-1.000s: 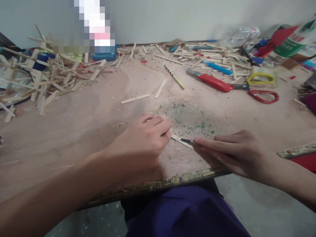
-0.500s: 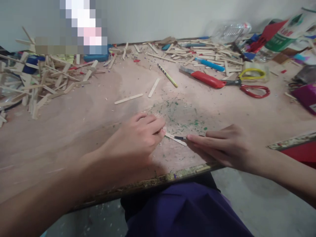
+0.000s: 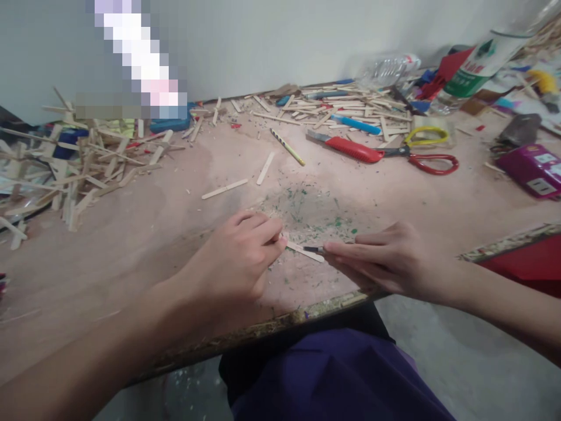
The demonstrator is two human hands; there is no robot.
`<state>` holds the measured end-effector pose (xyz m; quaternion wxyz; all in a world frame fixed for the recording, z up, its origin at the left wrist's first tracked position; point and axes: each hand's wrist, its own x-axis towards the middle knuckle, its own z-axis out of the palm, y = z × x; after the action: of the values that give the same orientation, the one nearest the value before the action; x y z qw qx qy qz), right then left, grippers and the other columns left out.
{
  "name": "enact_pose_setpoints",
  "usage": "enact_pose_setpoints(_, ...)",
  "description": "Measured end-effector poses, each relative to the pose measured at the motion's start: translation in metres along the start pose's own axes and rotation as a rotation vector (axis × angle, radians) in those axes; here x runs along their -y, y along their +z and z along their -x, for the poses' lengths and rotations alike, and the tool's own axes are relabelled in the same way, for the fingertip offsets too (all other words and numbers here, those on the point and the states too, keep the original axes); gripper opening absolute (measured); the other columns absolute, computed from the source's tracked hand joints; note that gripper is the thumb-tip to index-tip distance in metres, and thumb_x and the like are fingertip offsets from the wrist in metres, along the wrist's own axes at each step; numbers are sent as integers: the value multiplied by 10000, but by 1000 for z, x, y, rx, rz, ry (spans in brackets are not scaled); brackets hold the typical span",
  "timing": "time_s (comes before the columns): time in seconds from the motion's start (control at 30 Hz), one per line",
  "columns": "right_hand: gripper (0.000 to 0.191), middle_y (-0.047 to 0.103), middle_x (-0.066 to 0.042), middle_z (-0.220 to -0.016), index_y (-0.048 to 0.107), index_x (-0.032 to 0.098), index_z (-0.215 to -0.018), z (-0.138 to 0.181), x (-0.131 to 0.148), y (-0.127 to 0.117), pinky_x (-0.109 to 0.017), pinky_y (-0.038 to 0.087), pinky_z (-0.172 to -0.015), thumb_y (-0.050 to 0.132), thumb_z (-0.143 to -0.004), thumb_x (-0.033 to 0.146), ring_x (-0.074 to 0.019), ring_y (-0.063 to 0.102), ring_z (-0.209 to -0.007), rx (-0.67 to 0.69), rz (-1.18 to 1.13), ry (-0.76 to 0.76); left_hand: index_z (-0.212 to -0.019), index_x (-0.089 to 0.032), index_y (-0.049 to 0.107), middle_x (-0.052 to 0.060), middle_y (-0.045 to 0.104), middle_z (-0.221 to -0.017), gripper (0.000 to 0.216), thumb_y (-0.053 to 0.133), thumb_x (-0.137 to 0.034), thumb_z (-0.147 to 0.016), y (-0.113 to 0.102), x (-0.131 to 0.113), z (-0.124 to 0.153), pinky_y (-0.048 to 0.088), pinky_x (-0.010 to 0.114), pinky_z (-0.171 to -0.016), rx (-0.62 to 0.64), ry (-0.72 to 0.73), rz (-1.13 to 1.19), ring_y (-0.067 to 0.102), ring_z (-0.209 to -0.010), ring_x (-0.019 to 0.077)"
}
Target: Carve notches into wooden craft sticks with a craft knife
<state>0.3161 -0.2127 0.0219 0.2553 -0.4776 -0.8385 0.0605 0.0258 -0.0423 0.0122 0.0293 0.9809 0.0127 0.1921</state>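
Note:
My left hand is closed on one end of a wooden craft stick, which lies low over the table near its front edge. My right hand pinches a slim craft knife; its dark blade rests at the stick, and most of its handle is hidden by my fingers. Green shavings are scattered just beyond both hands. Two more pieces of craft stick, one whole and one shorter, lie farther back on the wooden table.
A striped pencil, a red utility knife and scissors lie farther back. Heaps of sticks cover the far left and back. At right are a purple box and a plastic bottle.
The view has swung slightly to the right, so things on the table appear farther left. Both hands keep their hold, with the knife blade still at the stick.

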Motion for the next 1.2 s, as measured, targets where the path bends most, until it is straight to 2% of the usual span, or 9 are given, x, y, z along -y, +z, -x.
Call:
enact_pose_setpoints(0.23,273,841,-11,-854,854,184,-1443,-4,1,4,-335,376,-541,672,-1253,258,-109,640,-557,21,-18,11,-1097,-112,870,93,757,-1013,367,509,-58,-1135,-9,0,-4,535,432,-967,38,-6,5,699,-993,271)
enact_pose_setpoints(0.33,267,844,-6,-847,840,175,-1446,-6,0,6,-345,356,-532,681,-1246,248,-106,610,-532,18,-10,16,-1115,-111,872,99,771,-1030,362,514,-64,-1145,-15,0,-6,556,428,-980,96,9,6,724,-1017,278)
enact_pose_setpoints(0.47,271,861,-13,-900,825,173,-1461,-7,-1,7,-371,331,-541,684,-1247,261,-107,600,-541,22,0,-2,-1118,-117,871,98,787,-1061,365,510,-69,-1150,-17,0,-6,571,422,-1002,103,0,29,743,-1036,278)
enact_pose_setpoints(0.7,257,735,47,-746,848,180,-1422,-8,0,-2,-360,311,-537,676,-1249,260,-97,506,-513,35,56,-21,-1130,-134,875,82,790,-1064,363,516,-87,-1168,-17,1,-7,575,425,-1007,116,-13,42,750,-1036,272)
enact_pose_setpoints(0.97,371,662,44,-710,837,168,-1461,-12,-2,-16,-312,368,-548,514,-1295,243,-113,551,-551,119,150,-76,-1146,-112,881,95,798,-1066,333,549,-98,-1158,-18,-1,-7,581,435,-983,99,-9,45,737,-1022,279)
enact_pose_setpoints(1.2,385,641,50,-719,824,177,-1464,-12,-6,-23,-307,330,-556,481,-1316,272,-111,568,-569,146,177,-104,-1155,-103,874,99,800,-1082,327,547,-99,-1145,-18,-1,-8,591,469,-1013,103,-1,14,749,-1035,295)
